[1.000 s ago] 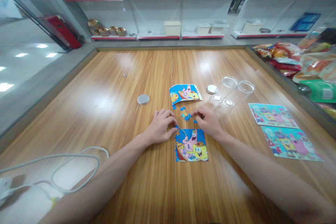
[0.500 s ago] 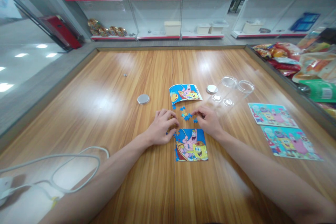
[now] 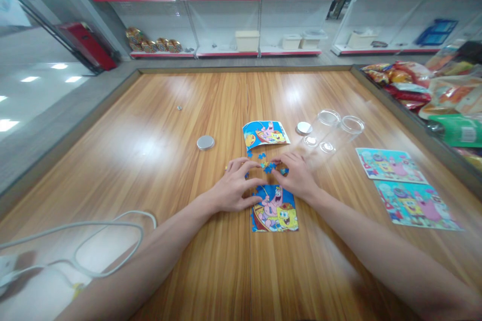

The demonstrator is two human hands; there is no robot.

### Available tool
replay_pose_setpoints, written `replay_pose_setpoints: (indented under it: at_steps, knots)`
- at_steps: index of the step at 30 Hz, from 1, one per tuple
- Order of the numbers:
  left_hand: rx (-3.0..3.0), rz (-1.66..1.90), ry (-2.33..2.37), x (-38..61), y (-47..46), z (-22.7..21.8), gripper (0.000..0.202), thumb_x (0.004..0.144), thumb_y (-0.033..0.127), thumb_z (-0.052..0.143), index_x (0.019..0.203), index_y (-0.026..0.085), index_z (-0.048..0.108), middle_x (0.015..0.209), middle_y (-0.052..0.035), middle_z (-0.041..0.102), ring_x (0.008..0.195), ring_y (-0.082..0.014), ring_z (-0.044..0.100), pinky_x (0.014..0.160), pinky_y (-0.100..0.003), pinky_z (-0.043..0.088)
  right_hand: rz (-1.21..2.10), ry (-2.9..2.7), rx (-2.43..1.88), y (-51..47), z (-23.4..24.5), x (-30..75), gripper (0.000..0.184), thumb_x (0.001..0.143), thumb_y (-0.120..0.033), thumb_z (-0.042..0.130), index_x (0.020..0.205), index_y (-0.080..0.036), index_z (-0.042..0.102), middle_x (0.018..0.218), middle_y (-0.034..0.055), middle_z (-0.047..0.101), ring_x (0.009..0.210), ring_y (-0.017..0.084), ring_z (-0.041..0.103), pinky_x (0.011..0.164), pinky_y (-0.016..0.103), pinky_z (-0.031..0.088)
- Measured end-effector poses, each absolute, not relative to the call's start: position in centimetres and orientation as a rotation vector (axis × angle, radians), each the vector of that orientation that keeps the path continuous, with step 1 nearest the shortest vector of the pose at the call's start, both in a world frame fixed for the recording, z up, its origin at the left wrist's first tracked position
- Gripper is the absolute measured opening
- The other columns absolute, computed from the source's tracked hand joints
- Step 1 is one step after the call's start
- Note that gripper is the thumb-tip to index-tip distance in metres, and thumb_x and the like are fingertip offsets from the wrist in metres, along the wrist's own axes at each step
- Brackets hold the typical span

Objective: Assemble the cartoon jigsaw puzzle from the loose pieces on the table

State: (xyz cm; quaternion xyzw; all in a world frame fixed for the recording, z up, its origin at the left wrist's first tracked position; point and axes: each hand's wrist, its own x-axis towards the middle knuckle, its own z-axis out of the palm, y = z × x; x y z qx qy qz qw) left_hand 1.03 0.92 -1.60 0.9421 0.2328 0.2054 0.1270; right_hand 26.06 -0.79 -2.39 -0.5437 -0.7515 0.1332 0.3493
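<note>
A partly joined cartoon jigsaw (image 3: 276, 210) lies on the wooden table (image 3: 169, 160) in front of me. My left hand (image 3: 235, 188) rests at its top left corner, fingers spread and reaching right toward several loose blue pieces (image 3: 266, 164). My right hand (image 3: 295, 174) sits just above the jigsaw's top right, fingertips pinched on a small blue piece. A printed picture card (image 3: 265, 133) lies beyond the loose pieces.
Two clear jars (image 3: 341, 128) lie on their sides at the right with a silver lid (image 3: 304, 128); another silver lid (image 3: 205, 142) lies left. Two finished puzzles (image 3: 404, 185) sit far right beside snack bags (image 3: 433, 90). A white cable (image 3: 94, 241) loops at the near left.
My left hand has uncurled and slid right, fingers now stretched toward the loose pieces. My right hand has drawn slightly left and nearer, closer to the left hand.
</note>
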Motion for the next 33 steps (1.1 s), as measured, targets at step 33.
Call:
replay_pose_setpoints:
  at_steps: [33]
  knots:
    - [2.623, 0.727, 0.979, 1.3, 1.3, -2.9, 0.024, 0.095, 0.031, 0.062, 0.116, 0.029, 0.072, 0.127, -0.0101, 0.057, 0.122, -0.0302, 0.045, 0.104, -0.053, 0.043, 0.350, -2.291, -1.186, -1.7, -1.6, 25.8, 0.028, 0.082, -0.028, 0.073, 0.110, -0.027, 0.073, 0.117, 0.0088, 0.059, 0.111, 0.029, 0.051, 0.096, 0.048, 0.038]
